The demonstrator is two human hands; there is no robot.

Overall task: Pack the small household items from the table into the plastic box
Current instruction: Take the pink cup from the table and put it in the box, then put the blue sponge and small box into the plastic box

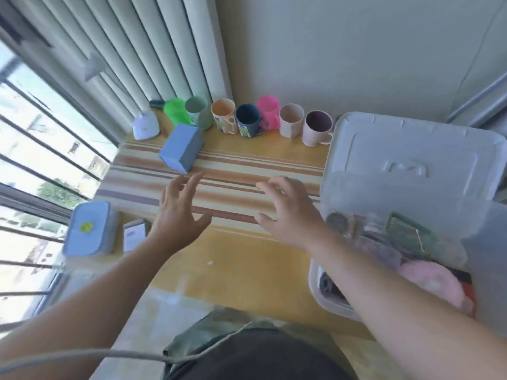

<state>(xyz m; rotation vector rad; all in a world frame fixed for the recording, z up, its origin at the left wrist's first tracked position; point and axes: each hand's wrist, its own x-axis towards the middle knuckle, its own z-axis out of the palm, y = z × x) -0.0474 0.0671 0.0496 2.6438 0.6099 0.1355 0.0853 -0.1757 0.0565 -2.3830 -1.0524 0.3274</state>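
Observation:
My left hand (179,207) and my right hand (285,209) hover side by side over the striped mat (233,171), fingers spread, holding nothing. A clear plastic box (340,303) stands at the right edge of the table, with a pink fluffy item (433,281) and other things inside; its lid (411,154) leans up behind it. A blue box (181,146) lies beyond my left hand. A row of several mugs runs along the wall, among them a green cup (177,109), a dark blue mug (248,120) and a pink cup (269,111).
A light blue lidded case (87,229) and a small white card (134,234) sit at the table's left edge by the window bars. A white lamp base (145,124) stands at the far left corner. Curtains hang behind the mugs.

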